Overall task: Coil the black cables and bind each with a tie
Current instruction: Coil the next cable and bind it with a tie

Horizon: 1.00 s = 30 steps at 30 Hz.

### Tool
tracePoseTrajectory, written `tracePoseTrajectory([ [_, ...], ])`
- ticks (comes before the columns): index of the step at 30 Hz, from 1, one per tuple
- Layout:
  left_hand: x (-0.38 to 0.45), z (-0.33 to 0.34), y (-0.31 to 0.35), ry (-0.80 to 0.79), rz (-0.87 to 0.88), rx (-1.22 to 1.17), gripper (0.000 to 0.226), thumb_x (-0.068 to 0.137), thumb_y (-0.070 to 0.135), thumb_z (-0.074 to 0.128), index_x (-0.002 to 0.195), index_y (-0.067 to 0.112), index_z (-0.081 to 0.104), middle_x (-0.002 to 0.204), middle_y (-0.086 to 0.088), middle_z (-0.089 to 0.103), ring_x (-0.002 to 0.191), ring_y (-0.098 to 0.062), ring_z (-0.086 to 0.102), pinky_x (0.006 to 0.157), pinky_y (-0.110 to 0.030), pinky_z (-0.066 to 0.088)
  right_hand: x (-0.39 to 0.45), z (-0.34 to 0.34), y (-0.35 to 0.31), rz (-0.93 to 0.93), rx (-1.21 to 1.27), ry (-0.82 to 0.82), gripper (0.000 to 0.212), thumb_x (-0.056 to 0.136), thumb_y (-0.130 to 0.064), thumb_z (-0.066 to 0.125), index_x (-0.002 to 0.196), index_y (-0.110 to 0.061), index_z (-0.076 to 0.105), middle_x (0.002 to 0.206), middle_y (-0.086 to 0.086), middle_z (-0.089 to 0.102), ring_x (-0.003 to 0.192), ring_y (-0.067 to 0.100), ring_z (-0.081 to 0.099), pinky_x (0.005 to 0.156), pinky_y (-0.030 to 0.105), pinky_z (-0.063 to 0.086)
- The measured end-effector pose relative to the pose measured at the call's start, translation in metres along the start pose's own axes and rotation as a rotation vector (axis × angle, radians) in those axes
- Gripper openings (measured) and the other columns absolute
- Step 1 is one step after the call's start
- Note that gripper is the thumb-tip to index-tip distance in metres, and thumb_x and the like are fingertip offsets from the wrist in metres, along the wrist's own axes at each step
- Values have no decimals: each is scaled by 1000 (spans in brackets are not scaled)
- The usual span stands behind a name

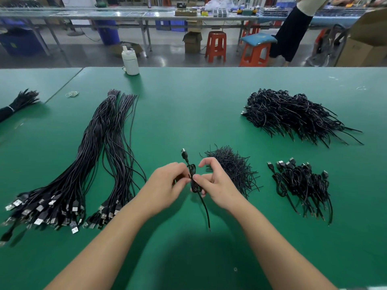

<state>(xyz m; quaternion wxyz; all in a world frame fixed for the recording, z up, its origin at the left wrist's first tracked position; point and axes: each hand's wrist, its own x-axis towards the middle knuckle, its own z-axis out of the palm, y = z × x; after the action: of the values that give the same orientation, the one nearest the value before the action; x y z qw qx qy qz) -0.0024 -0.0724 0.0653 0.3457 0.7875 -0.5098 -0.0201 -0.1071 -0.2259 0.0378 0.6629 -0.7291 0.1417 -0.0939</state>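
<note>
A coiled black cable [194, 172] hangs between my two hands above the green table [188, 105]. Its USB plug sticks up at the top and its loose tail trails down toward me. My left hand [167, 183] pinches the coil's middle from the left. My right hand [213, 183] pinches the same spot from the right, with the index finger arched above. Any tie at the pinch point is hidden by my fingers. A heap of short black ties [234, 168] lies just behind my right hand.
Long uncoiled cables [88, 164] lie in two bundles at the left. A small pile of coiled cables [301, 185] sits at the right, a larger pile [293, 116] behind it. A white bottle [130, 61] stands at the far edge. A person stands beyond, near orange stools.
</note>
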Motion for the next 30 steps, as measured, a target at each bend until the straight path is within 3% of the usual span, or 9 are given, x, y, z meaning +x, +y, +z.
tracePoseTrajectory([
  [5, 1, 1, 0, -16, -251, -175, 14, 89, 17, 69, 80, 25, 62, 67, 5, 65, 61, -10, 56, 62, -21, 45, -5, 1, -10, -39, 37, -38, 21, 102, -5, 47, 101, -20, 62, 83, 17, 67, 74, 21, 62, 71, 29, 51],
  [8, 3, 1, 0, -15, -410, -431, 7, 92, 9, 66, 86, 12, 64, 70, 3, 71, 59, -9, 61, 65, -27, 47, -7, 2, -14, -34, 115, -79, 27, 100, 4, 46, 115, -11, 64, 93, 7, 71, 85, 9, 69, 80, 24, 55],
  [13, 1, -3, 2, -33, -453, -636, 6, 91, 8, 67, 86, 6, 64, 70, -8, 71, 64, -18, 59, 70, -38, 42, -5, 4, -22, -50, 29, 62, 18, 91, 0, 64, 104, -11, 70, 84, 0, 67, 76, 4, 63, 68, 18, 48],
  [16, 1, -2, 6, -42, -415, -549, 9, 91, 13, 69, 84, 13, 64, 64, -6, 67, 63, -19, 55, 66, -34, 41, -4, 0, -22, -90, -142, 193, 11, 86, -14, 74, 96, -16, 74, 96, -4, 67, 84, 6, 60, 78, 13, 46],
  [19, 0, 2, 11, 12, -338, -350, 15, 90, 18, 68, 79, 23, 60, 68, -8, 64, 59, -15, 53, 61, -30, 44, -5, 0, -23, -35, -72, 167, 6, 90, -19, 70, 93, -20, 76, 75, -11, 69, 58, 2, 54, 60, 15, 47],
  [22, -3, 4, 21, 108, -204, -152, 15, 90, 19, 67, 80, 26, 58, 70, 5, 60, 67, -10, 54, 65, -23, 45, -5, 0, -24, 18, -45, 179, 12, 92, -24, 68, 102, -18, 68, 66, -4, 70, 52, 10, 54, 56, 17, 45],
  [25, -5, 7, 26, 92, -16, 58, 7, 93, 17, 61, 88, 18, 57, 83, 6, 57, 76, -19, 54, 73, -37, 48, -6, -1, -26, 35, 34, 153, 16, 93, -19, 66, 104, -14, 57, 72, 17, 71, 60, 24, 53, 58, 31, 42],
  [27, -6, 8, 27, 80, 52, 174, 5, 96, 17, 57, 92, 14, 58, 87, 0, 56, 73, -27, 51, 70, -44, 47, -6, -2, -27, 27, 49, 114, 5, 96, -16, 62, 95, -13, 58, 64, 12, 68, 61, 25, 53, 55, 31, 41],
  [30, -6, 8, 29, 100, 87, 258, 5, 95, 15, 59, 92, 11, 59, 85, -4, 57, 68, -28, 47, 66, -47, 47, -7, -2, -27, 27, 70, 106, 13, 100, -14, 55, 91, -12, 65, 62, 4, 67, 56, 19, 60, 54, 26, 46],
])
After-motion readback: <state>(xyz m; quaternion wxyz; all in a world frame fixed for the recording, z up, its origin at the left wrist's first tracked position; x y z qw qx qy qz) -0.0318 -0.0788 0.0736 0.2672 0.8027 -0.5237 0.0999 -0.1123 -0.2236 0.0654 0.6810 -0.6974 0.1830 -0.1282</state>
